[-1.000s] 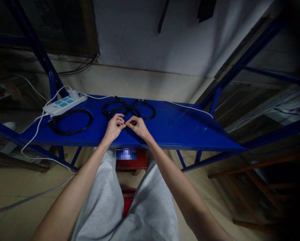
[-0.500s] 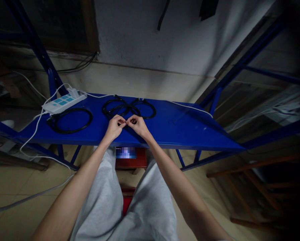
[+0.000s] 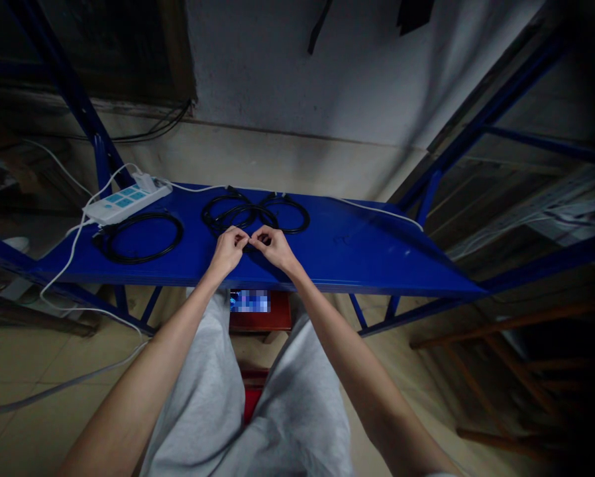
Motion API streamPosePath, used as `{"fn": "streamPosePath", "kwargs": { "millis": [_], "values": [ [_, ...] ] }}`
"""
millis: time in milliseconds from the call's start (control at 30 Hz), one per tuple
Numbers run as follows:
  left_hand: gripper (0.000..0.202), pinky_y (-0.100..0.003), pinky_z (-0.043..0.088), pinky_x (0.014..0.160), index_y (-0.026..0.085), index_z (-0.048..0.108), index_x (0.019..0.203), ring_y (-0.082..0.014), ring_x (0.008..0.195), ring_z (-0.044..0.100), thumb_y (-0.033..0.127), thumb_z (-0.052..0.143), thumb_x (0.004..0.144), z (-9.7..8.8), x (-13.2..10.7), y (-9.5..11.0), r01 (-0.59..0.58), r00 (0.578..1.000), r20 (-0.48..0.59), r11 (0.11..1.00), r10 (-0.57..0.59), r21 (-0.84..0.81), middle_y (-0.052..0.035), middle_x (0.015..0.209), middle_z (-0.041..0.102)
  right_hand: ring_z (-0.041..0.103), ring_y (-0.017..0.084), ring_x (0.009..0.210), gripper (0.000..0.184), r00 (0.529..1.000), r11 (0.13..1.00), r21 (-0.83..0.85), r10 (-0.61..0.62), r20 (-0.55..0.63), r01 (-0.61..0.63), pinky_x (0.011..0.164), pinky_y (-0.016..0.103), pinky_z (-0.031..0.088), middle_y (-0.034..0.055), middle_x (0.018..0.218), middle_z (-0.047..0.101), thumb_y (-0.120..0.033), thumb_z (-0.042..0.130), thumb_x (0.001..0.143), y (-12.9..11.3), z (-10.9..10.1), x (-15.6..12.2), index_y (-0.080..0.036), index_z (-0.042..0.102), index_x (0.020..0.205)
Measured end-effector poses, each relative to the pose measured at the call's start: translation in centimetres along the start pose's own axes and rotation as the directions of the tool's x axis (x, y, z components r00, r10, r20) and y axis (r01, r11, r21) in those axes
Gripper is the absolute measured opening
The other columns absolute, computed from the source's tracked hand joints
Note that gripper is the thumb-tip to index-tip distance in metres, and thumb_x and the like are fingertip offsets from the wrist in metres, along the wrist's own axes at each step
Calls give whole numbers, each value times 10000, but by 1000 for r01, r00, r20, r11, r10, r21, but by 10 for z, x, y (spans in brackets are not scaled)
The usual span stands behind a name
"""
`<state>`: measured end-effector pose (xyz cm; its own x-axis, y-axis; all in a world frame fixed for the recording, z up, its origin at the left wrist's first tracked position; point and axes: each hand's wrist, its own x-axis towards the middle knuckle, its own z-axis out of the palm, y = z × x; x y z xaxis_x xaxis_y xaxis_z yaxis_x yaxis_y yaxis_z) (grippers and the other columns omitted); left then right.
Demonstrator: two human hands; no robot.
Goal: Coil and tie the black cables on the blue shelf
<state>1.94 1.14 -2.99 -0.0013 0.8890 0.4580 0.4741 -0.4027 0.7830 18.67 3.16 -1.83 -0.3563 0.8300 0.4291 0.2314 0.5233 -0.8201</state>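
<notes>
Head view: a black cable (image 3: 250, 215) is pinched between the left hand (image 3: 229, 246) and right hand (image 3: 273, 245), fingertips together. It is coiled on the blue shelf (image 3: 367, 252).

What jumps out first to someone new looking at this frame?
The bright blue shelf across the middle, with both hands meeting at its near edge: left hand and right hand pinch a black cable between them. Behind lie looped black cables; another coil and a white power strip sit at left.
</notes>
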Motion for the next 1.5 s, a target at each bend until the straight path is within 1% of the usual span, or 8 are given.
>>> {"fn": "streamPosePath", "kwargs": {
  "millis": [100, 267, 533, 667, 800, 1000, 1233, 1500],
  "values": [
    [87, -292, 494, 744, 161, 680, 796, -159, 775, 632, 148, 608, 844, 1, 1, 0, 19, 1000, 4, 1000, -18, -13, -40, 877, 650, 580, 161, 755, 188, 1000, 1000, 8, 14, -11, -13, 727, 292, 421, 29, 811, 679, -352, 690, 844, 0, 0, 0, -172, 668, 794],
    [62, -274, 497, 711, 159, 684, 756, -148, 756, 620, 170, 655, 809, 0, 0, 1, 48, 998, -41, 999, -49, -21, -41, 883, 646, 571, 161, 744, 195, 1000, 999, 28, 30, 3, -30, 713, 289, 418, 28, 805, 670, -355, 699, 837, 1, 0, 0, -172, 654, 784],
    [117, -286, 495, 716, 177, 713, 765, -173, 830, 627, 236, 640, 835, -4, -2, 9, -46, 998, 33, 998, 48, -45, -53, 898, 671, 556, 155, 717, 162, 998, 997, 48, 58, -15, -57, 693, 279, 427, 22, 785, 646, -324, 692, 820, 5, 0, 2, -173, 640, 790],
    [84, -297, 501, 745, 181, 727, 782, -179, 855, 638, 214, 658, 816, -3, -3, 11, -66, 996, 60, 996, 70, -62, -56, 917, 685, 548, 151, 692, 166, 997, 996, 56, 68, -40, -66, 662, 273, 418, 15, 749, 627, -327, 694, 816, 5, 0, 2, -170, 642, 797],
    [58, -305, 500, 750, 176, 731, 783, -184, 853, 645, 219, 691, 792, -3, -4, 10, -72, 995, 67, 995, 77, -74, -56, 895, 690, 545, 146, 686, 206, 998, 999, 32, 45, -50, -43, 664, 277, 412, 26, 770, 646, -357, 717, 815, 6, -2, 3, -167, 653, 770],
    [57, -301, 484, 728, 163, 708, 758, -171, 782, 626, 218, 717, 771, -4, -2, 8, -23, 997, 69, 999, 26, -33, -37, 820, 669, 575, 167, 753, 287, 999, 999, 48, -13, -46, 15, 698, 296, 424, 57, 814, 666, -443, 724, 836, 4, -5, 2, -164, 723, 770],
    [113, -297, 485, 727, 167, 693, 742, -179, 815, 640, 237, 654, 821, -3, -3, 9, -23, 998, 49, 999, 24, -39, -54, 868, 685, 540, 150, 694, 178, 999, 997, 71, 19, -27, -17, 663, 277, 414, 19, 767, 646, -346, 729, 818, 3, -2, 2, -172, 709, 850],
    [128, -305, 504, 750, 173, 697, 744, -189, 824, 647, 242, 638, 835, -3, -4, 11, -20, 999, 40, 999, 21, -36, -61, 878, 699, 564, 151, 692, 80, 997, 998, -12, 61, -51, -62, 678, 275, 433, 23, 767, 660, -246, 674, 812, 5, -1, 2, -171, 670, 782]
  ]
}}
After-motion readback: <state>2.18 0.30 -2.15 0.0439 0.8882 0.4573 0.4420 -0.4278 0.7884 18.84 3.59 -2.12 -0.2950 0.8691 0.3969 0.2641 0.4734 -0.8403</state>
